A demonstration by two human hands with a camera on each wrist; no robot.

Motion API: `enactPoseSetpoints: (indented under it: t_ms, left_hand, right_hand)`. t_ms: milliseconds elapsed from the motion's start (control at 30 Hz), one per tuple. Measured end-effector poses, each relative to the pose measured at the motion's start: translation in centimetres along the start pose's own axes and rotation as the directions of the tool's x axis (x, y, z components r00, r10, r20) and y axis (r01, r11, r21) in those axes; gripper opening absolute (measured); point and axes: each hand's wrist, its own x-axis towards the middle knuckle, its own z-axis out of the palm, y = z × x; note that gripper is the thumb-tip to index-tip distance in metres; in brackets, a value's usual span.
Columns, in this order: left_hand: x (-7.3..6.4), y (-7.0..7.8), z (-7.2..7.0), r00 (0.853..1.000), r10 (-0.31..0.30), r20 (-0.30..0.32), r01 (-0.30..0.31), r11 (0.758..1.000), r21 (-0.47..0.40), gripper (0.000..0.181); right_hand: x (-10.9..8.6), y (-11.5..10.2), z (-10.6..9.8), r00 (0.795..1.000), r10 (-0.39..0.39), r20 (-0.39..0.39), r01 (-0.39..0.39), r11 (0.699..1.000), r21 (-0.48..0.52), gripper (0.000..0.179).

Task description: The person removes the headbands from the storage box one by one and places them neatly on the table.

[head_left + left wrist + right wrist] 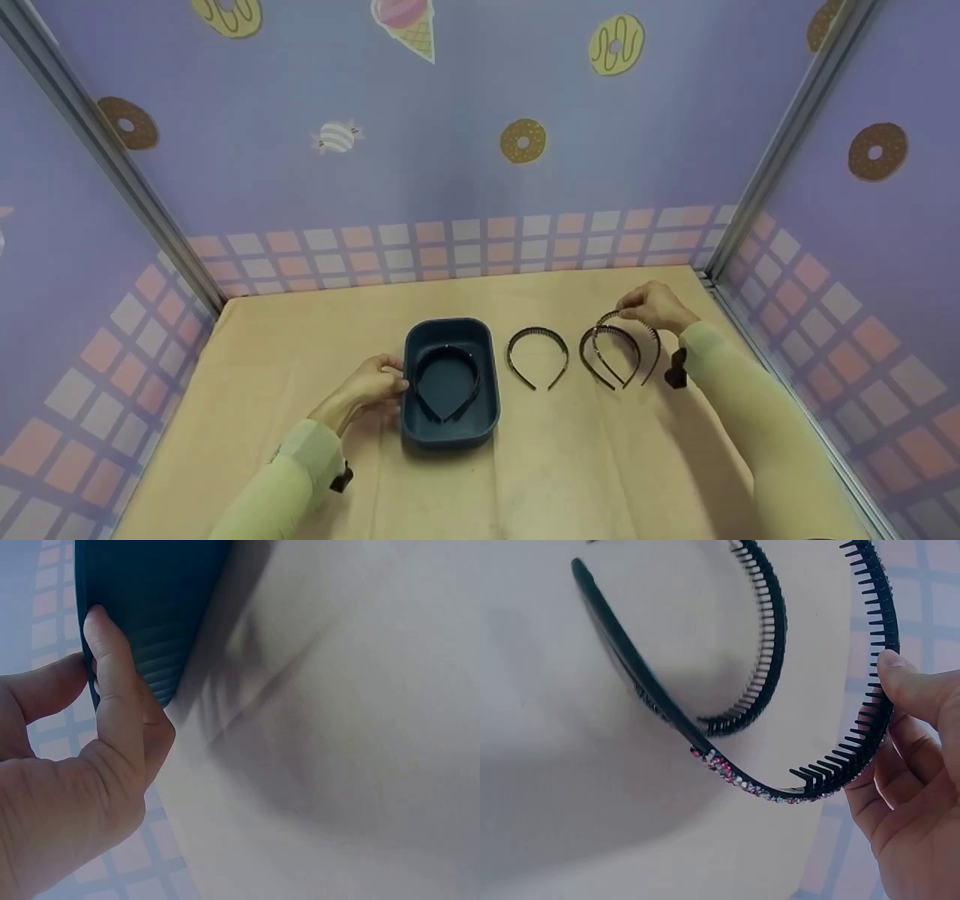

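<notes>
At the left wall of a dark blue bin, my left hand pinches the rim between thumb and fingers, as the left wrist view also shows. Inside that bin lies a black headband. My right hand holds a toothed black headband by its top, its outer side set with pink and clear stones. The held band hangs over another headband on the table, overlapping it in the head view. A further headband lies between the bin and that pair.
A beige cloth covers the table. Patterned walls stand behind it and on both sides, with metal posts at the corners.
</notes>
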Motion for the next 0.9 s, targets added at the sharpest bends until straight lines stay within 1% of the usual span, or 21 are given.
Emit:
enactPoseSetpoints:
  t_ms: [100, 367, 600, 900]
  left_hand:
    - [0.0, 0.0, 0.0, 1.000, -0.002, 0.001, 0.002, 1.000, -0.002, 0.037]
    - [0.0, 0.0, 0.1, 1.000, 0.013, 0.007, -0.013, 1.000, -0.008, 0.037]
    - [-0.1, -0.1, 0.2, 1.000, -0.005, 0.009, 0.005, 1.000, -0.015, 0.040]
    - [-0.1, 0.0, 0.2, 1.000, 0.020, -0.006, -0.020, 1.000, -0.001, 0.041]
  right_hand:
    - [-0.3, 0.5, -0.4, 1.000, 0.011, 0.003, -0.011, 1.000, -0.001, 0.018]
    - [-1.1, 1.9, -1.2, 0.997, 0.080, 0.017, -0.080, 0.997, 0.006, 0.021]
    - [-1.5, 2.9, -1.6, 0.996, 0.084, 0.011, -0.084, 0.996, -0.009, 0.020]
    - [-2.0, 4.3, -2.4, 0.993, 0.119, 0.018, -0.118, 0.993, -0.025, 0.024]
